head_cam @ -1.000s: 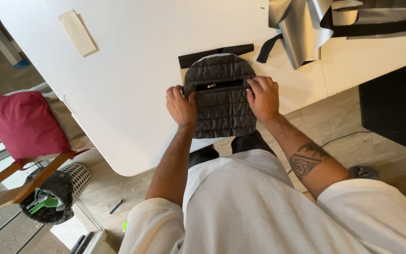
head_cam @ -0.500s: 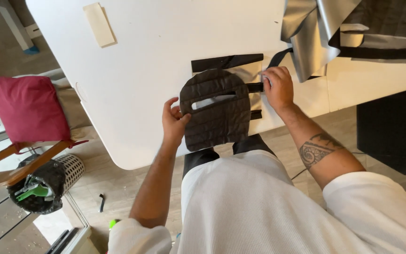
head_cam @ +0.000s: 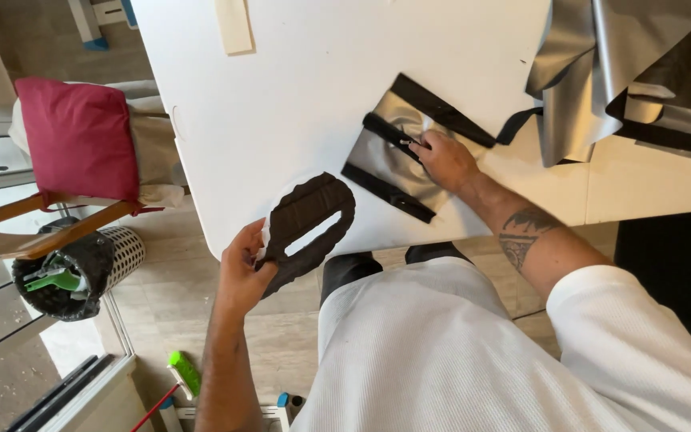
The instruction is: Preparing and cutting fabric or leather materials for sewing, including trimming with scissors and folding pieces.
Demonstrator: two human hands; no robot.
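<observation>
I see a matt, quilted dark cloth piece at seven o'clock, glossy silver fabric with matt black strips under it, on a smooth white table.

top: white tee with a fine ribbed or waffle-ish texture, loose fit; fills most of the lower frame
sleeves: short, ending around the elbow; the right one is wide and baggy at the hem; forearms are bare below that
tattoo: dark ink on the right forearm, kinda a curved band with some pattern in it; too small to make out the design
left hand: bare; no rings, no watch, no glove that i can see
right hand: bare too; nothing on the wrist
legs: dark trousers or shorts, just two dark patches peeking out past the shirt edge; can't tell which
</observation>
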